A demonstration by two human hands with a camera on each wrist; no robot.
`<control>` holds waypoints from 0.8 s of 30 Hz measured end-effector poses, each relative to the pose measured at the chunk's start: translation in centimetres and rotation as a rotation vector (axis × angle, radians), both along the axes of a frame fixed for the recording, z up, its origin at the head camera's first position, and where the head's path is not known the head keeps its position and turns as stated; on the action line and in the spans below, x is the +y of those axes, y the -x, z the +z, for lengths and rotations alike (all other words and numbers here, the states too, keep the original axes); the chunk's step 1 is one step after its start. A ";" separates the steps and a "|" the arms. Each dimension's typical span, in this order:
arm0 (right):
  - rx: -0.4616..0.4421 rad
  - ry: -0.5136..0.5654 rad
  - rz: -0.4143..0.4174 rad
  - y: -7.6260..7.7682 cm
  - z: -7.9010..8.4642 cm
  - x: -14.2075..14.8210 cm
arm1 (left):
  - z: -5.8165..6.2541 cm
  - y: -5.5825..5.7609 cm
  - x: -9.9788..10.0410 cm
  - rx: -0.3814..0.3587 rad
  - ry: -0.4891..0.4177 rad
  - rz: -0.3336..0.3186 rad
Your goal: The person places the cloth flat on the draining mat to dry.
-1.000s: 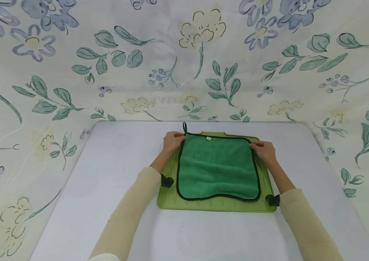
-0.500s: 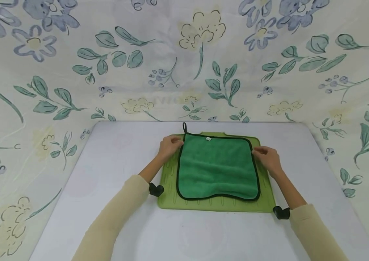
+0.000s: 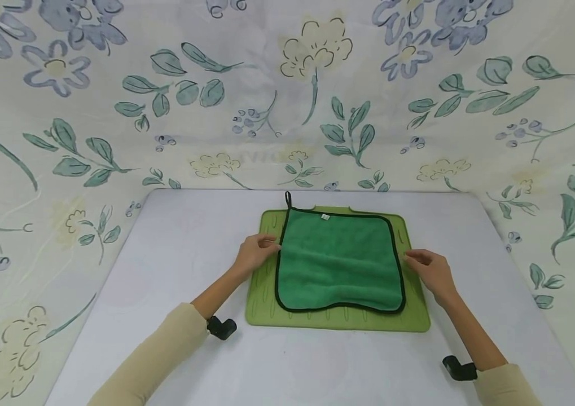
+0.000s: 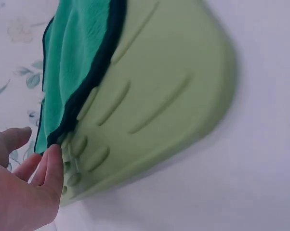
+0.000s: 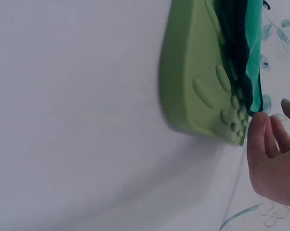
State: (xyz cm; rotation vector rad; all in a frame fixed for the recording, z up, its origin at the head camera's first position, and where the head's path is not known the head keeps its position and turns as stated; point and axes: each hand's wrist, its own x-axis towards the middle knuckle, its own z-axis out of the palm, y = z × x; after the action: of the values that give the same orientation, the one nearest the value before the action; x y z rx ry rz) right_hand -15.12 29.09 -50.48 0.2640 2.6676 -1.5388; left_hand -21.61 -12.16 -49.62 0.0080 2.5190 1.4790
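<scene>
A green cloth (image 3: 338, 259) with black edging, a hanging loop (image 3: 288, 198) and a small white label (image 3: 325, 216) lies spread flat. Beneath it is a light green ridged plastic board (image 3: 263, 299). My left hand (image 3: 255, 254) is by the cloth's left edge, fingertips right at the black border. In the left wrist view its thumb (image 4: 19, 137) stands apart from the fingers, nothing pinched between. My right hand (image 3: 433, 273) hovers over the board's right edge, a little off the cloth's border. Its thumb and fingers are likewise apart in the right wrist view.
The board rests on a white table (image 3: 185, 225). Behind and at both sides hangs a white sheet (image 3: 267, 56) with printed flowers and leaves. A small black wrist device (image 3: 222, 328) sits on the left wrist, another device (image 3: 459, 369) on the right.
Both hands let go of the cloth's upper corners and slid down along its sides toward me, drawing outward. The cloth and board stay where they were.
</scene>
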 end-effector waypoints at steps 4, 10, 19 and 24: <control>-0.038 0.008 0.008 -1.8 0.0 0.2 | -0.1 -1.8 -0.4 -0.015 0.017 -0.002; -0.101 0.035 0.019 -4.4 -0.5 -0.1 | -0.3 -4.2 -0.6 -0.037 0.006 -0.038; -0.171 -0.005 0.026 -6.8 -0.9 -0.5 | -0.3 -6.2 -0.4 -0.019 0.037 -0.039; -0.225 -0.005 0.044 -7.2 -0.9 -0.7 | -0.6 -6.5 -0.6 -0.097 -0.068 -0.010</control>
State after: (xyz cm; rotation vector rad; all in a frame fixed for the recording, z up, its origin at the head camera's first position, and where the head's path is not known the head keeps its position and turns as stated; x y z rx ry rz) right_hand -7.91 28.38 -51.37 0.3535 2.4872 -1.3981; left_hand -15.11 -12.74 -50.25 -0.0385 2.3888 1.5224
